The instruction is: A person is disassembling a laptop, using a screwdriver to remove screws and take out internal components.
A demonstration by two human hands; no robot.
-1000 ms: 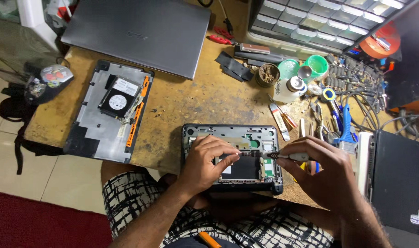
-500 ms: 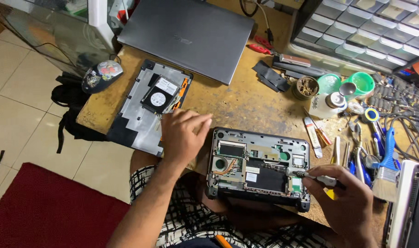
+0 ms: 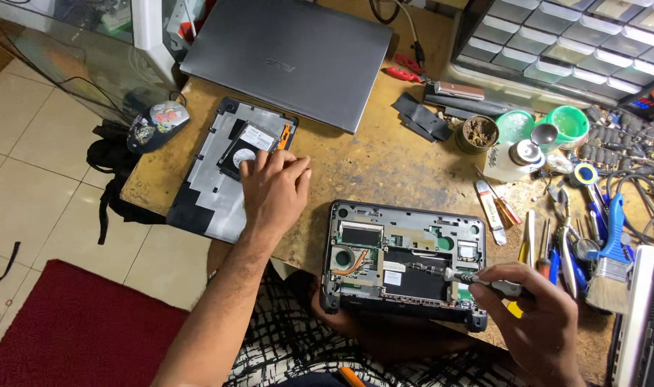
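An opened small laptop lies bottom-up at the table's near edge, its circuit board, fan and copper heat pipe exposed. My right hand grips a silver screwdriver whose tip rests over the board's middle. My left hand reaches left and lies palm-down on a detached black and silver bottom cover, fingers at a hard drive resting on it. Whether the left hand holds anything small is hidden.
A closed grey laptop lies at the back. Screwdrivers, pliers, a blue brush, green tubs and a drawer cabinet crowd the right side. A computer mouse sits at the left table corner.
My left hand left the open laptop and moved left onto the detached cover by the hard drive. My right hand stayed at the laptop with the screwdriver. The camera view shifted left.
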